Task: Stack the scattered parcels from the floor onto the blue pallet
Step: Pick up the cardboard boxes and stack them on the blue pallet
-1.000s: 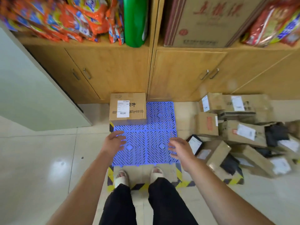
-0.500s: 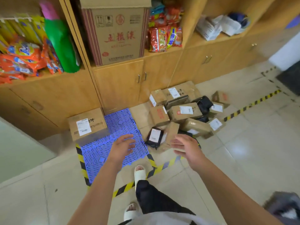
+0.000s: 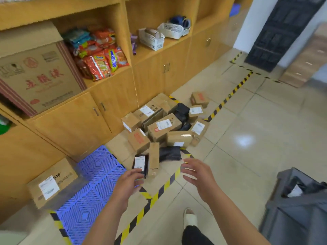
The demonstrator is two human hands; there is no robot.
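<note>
Glossy beige floor tiles (image 3: pixel 247 156) are catching the ceiling light, and yellow-and-black tape (image 3: pixel 159 192) is crossing them. Over that tape both hands are hovering and holding nothing. The left hand (image 3: pixel 130 181) is reaching with loosely bent fingers toward a small black parcel (image 3: pixel 140 163), so close that I cannot tell whether it is touching. The right hand (image 3: pixel 198 174) is spreading wide open beside it.

Leftward, the blue pallet (image 3: pixel 92 191), a ribbed plastic grid, is carrying one labelled carton (image 3: pixel 51 184) at a corner. The black parcel is leaning against a narrow upright box (image 3: pixel 153 160), with a limp black bag (image 3: pixel 169 153) just behind.

Judging by size, these are probably weighing little. The stiff cardboard is inviting a grip on opposite faces, while the slick bags are likely needing a scoop from below.

Farther off, the jumbled pile (image 3: pixel 164 124) is lying against wooden cabinets (image 3: pixel 99 117).
</note>
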